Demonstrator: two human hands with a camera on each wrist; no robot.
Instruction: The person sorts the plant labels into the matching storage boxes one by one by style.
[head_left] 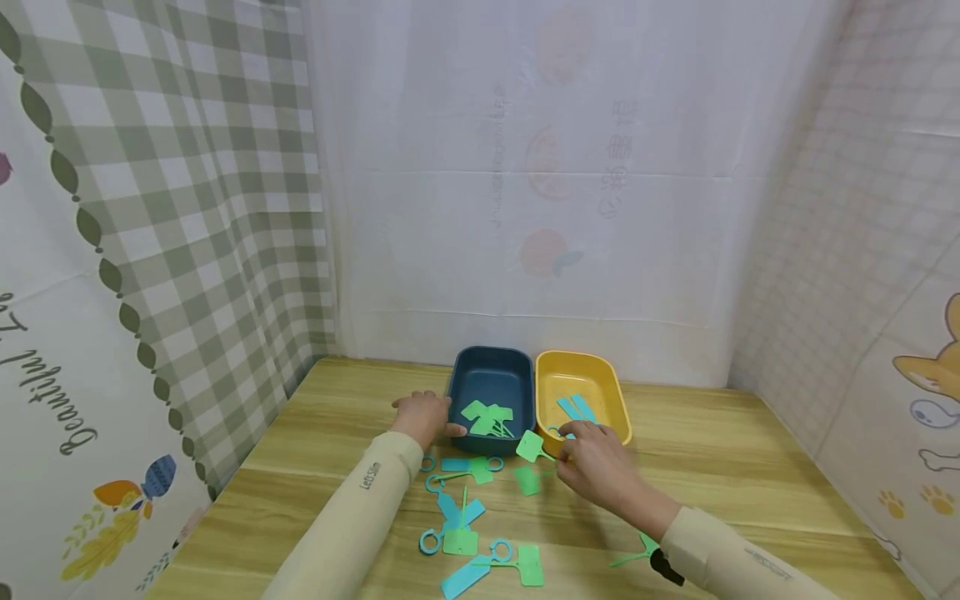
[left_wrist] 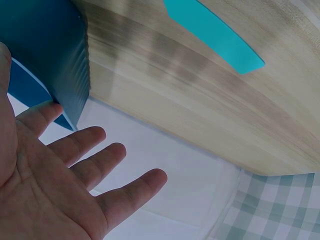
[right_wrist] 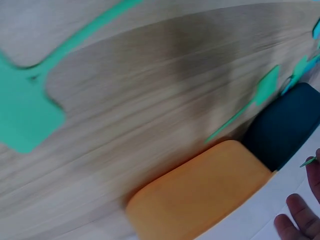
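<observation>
My right hand (head_left: 600, 467) pinches the thin stem of a green plastic tag (head_left: 529, 446), held over the front edges of the two bins. In the right wrist view only a few of its fingers (right_wrist: 302, 212) show, with a green sliver at the fingertips. My left hand (head_left: 422, 417) is at the left side of the dark blue bin (head_left: 491, 358), its fingers spread and fairly straight. One fingertip touches the bin's rim in the left wrist view. Several green tags (head_left: 487, 414) lie in the blue bin. Blue tags (head_left: 576, 408) lie in the yellow bin (head_left: 581, 363).
On the wooden table (head_left: 337, 408), blue ring-ended tags (head_left: 465, 577) and green tags (head_left: 531, 566) lie scattered in front of the bins. A separate green tag (head_left: 647, 546) lies beneath my right wrist. White curtain (head_left: 450, 208) hangs behind, checked cloth (head_left: 247, 167) at the left.
</observation>
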